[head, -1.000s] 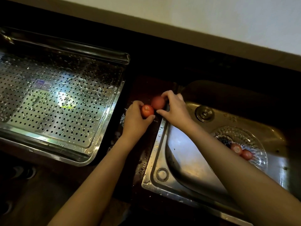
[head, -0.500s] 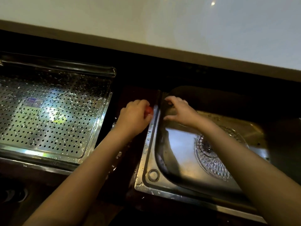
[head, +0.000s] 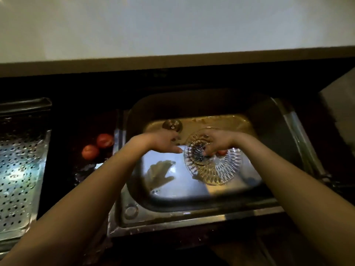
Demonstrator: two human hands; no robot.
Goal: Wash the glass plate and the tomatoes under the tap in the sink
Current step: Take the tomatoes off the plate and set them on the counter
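A cut-glass plate [head: 217,167] lies in the steel sink [head: 192,210]. My right hand [head: 217,143] rests over the plate's far part, fingers curled around a red tomato [head: 222,152] that shows beneath them. My left hand [head: 165,142] hovers just left of the plate over the basin, fingers apart and holding nothing. Two red tomatoes, one nearer [head: 90,151] and one farther back [head: 104,140], sit side by side on the dark counter left of the sink. No tap shows in this view.
A perforated steel draining tray [head: 17,169], wet with droplets, fills the far left. The sink's drain cap [head: 172,124] sits at the basin's back left. A pale wall runs along the back, and a grey object [head: 340,112] stands at the right edge.
Both hands have left the counter and moved right into the sink. The two tomatoes they held now lie on the counter. My right hand has closed on a tomato on the plate.
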